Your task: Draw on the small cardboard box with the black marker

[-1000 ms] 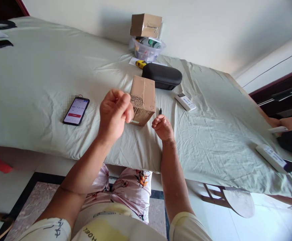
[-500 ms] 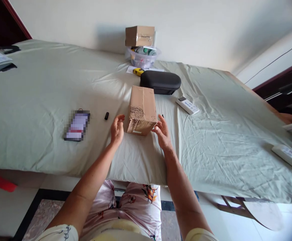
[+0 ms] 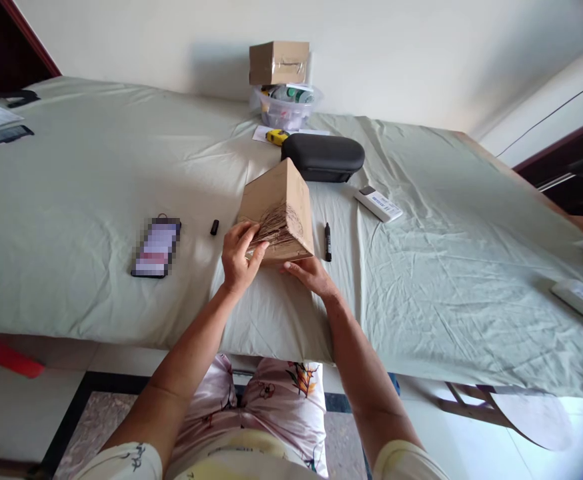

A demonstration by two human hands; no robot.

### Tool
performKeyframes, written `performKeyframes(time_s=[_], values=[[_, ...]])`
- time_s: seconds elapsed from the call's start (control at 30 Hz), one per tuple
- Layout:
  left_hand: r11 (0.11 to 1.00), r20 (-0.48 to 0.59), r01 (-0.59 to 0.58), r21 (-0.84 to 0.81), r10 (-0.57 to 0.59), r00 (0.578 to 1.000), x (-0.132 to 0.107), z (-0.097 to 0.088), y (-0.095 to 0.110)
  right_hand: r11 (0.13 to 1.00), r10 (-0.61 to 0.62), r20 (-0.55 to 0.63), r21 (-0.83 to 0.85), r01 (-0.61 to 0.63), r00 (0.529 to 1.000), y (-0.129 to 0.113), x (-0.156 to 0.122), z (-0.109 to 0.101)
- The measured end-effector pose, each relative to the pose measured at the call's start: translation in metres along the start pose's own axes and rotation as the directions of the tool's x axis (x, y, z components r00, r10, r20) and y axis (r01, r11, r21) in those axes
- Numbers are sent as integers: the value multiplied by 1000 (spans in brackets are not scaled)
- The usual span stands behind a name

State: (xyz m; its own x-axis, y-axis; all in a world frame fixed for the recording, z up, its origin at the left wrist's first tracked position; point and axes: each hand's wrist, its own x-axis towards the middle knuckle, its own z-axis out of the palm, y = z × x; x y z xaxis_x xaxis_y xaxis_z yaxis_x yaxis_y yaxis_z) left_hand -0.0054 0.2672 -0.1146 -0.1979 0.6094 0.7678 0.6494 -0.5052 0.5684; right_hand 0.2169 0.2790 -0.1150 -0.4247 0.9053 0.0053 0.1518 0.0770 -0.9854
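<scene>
2 hands (image 3: 239, 259) (image 3: 314, 275) hold the box (image 3: 267, 190) back from the near table edge (image 3: 276, 348).

The left hand (image 3: 240, 259) and right hand (image 3: 312, 275) held a scribbled cardboard box (image 3: 271, 193) tilted over the pale green cloth (image 3: 431, 267), a black marker (image 3: 328, 242) near its right, a smartphone (image 3: 156, 248) farther left, a black case (image 3: 324, 155) beyond
</scene>
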Motion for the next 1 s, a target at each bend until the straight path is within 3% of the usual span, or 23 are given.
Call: performKeyframes(time_s=[0.13,0.23,0.3,0.4,0.57,0.7,0.9,1.0], values=[[998,14,-59,-1,59,998,-1,1,-3,996,-9,-150,-85,-3,989,-2,-8,-24],[997,23,-79,13,79,997,0,1,-6,985,-164,-389,-109,131,907,-1,-11,-30],[991,7,-130,23,129,992,0,1,-7,969,-246,-452,-136,207,857,1,-10,-26],[987,-18,-152,55,153,988,0,1,-6,959,-278,-376,-164,232,884,5,-8,-18],[997,-25,12,80,-10,1000,-3,4,-7,955,-272,-248,-189,229,930,11,-6,-21],[998,42,38,57,-41,998,-6,8,-9,954,-222,-173,-243,177,960,14,-5,-24],[999,80,4,49,-7,997,-9,8,-3,921,-262,-222,-347,175,939,8,-8,-21],[995,68,11,100,-17,998,-12,10,3,906,-308,-317,-385,175,897,4,-8,-18]])
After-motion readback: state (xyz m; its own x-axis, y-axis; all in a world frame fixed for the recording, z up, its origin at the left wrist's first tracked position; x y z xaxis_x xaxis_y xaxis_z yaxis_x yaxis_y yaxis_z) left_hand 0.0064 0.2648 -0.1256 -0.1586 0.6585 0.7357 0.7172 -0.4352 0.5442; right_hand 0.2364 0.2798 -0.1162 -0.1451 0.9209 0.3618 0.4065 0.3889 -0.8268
